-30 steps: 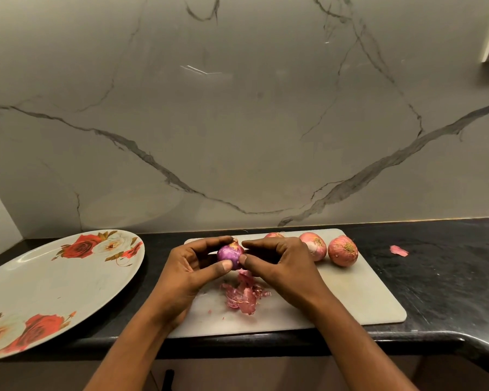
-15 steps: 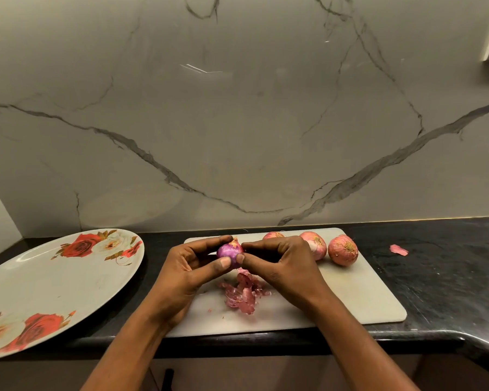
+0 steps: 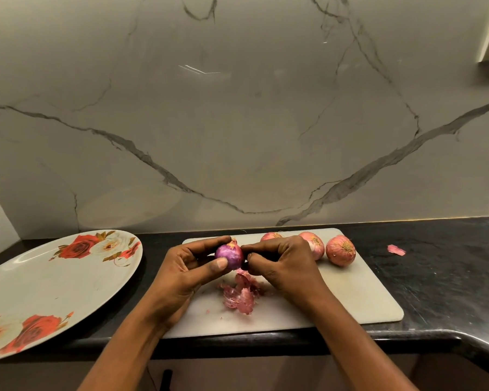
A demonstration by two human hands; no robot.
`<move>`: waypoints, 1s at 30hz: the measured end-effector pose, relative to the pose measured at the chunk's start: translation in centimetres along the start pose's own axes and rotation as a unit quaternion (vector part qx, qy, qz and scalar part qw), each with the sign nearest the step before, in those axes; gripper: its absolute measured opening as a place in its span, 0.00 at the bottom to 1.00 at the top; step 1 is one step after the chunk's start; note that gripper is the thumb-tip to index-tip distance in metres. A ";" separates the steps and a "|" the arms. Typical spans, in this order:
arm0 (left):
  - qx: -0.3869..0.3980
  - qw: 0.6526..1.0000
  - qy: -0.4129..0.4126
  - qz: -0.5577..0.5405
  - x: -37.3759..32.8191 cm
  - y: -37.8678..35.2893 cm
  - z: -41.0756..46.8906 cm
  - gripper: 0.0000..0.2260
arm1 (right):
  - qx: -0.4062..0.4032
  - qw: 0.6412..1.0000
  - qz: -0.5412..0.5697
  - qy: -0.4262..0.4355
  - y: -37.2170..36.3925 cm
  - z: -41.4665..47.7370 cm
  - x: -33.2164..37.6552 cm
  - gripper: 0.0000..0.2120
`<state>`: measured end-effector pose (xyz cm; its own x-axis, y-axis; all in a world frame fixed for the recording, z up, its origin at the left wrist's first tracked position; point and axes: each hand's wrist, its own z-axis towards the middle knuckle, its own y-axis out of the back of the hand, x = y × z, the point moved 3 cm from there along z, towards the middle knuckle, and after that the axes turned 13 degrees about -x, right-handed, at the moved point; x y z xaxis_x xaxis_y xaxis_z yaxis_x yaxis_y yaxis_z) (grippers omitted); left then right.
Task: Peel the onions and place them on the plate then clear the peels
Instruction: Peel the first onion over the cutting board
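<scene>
Onion (image 3: pixel 229 255) in unchanged two-hand grip

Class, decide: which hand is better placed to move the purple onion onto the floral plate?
Left: the left hand holds the purple round onion and is nearer the white floral plate.

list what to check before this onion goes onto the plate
1. Left hand grips the held onion: ok.
2. Held onion fully peeled: not ok, a dry tuft sits on top; right hand pinches at its side.
3. Plate has room: ok.
4. Peels kept on the cutting board: not ok, one stray peel lies on the counter.
5. Other onions peeled: not ok, three in skins.
</scene>
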<state>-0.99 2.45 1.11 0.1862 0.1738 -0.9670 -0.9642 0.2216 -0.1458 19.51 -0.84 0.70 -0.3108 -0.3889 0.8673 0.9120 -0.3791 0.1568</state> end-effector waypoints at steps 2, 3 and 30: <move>-0.004 1.000 0.000 0.000 0.0 0.0 0.0 0.23 | -0.002 1.000 0.007 -0.004 -0.1 -0.1 0.0 0.10; -0.006 1.000 -0.002 0.000 0.0 0.0 0.0 0.23 | 0.001 1.000 0.007 -0.003 0.0 -0.2 0.1 0.09; -0.029 0.999 -0.014 -0.001 0.3 0.1 0.2 0.23 | -0.012 0.999 -0.024 0.032 0.1 -0.1 0.0 0.06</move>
<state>-1.00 2.73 0.86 0.1923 0.2000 -0.9607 -0.9731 0.1653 -0.1604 19.58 -0.98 0.67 -0.3705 -0.4234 0.8267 0.8894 -0.4182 0.1844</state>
